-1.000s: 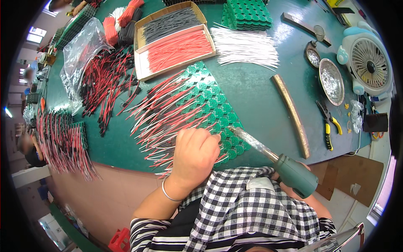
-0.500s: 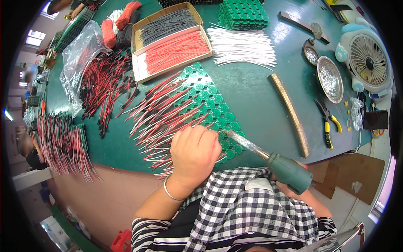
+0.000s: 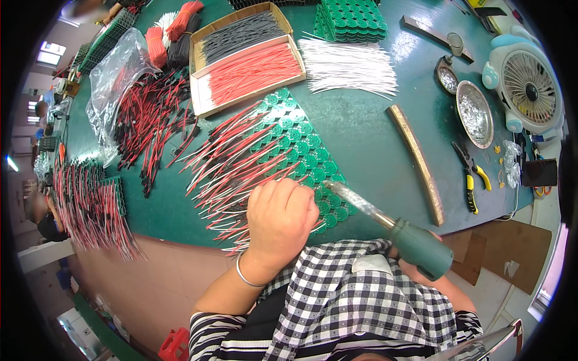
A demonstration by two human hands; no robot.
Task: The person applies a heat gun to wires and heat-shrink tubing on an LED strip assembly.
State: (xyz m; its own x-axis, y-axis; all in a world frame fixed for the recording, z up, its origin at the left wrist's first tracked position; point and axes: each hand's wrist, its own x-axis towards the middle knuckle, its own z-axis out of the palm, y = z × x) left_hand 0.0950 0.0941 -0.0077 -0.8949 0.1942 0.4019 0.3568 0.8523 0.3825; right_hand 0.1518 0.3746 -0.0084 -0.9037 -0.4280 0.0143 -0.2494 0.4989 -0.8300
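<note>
My left hand (image 3: 280, 216) is closed in a fist over the near part of a green circuit board panel (image 3: 310, 147); what its fingers pinch is hidden beneath them. Red and white wires (image 3: 235, 162) fan out to the left from the panel's rows of round boards. Mostly behind the handle, my right hand (image 3: 413, 274) grips a soldering iron (image 3: 421, 248) with a green handle. Its metal tip points up and left, over the panel just right of my left fist. Whether the tip touches the panel I cannot tell.
A box (image 3: 247, 87) of black and red wires stands beyond the panel, beside white wires (image 3: 349, 66). Right of these lie a brown bar (image 3: 415, 162), an oval metal dish (image 3: 474, 114), pliers (image 3: 469, 177) and a fan (image 3: 530, 90). Wired boards (image 3: 90, 207) sit at left.
The soldering iron has shifted slightly right, its tip a little farther from my left fist. My left hand stays nearly in place.
</note>
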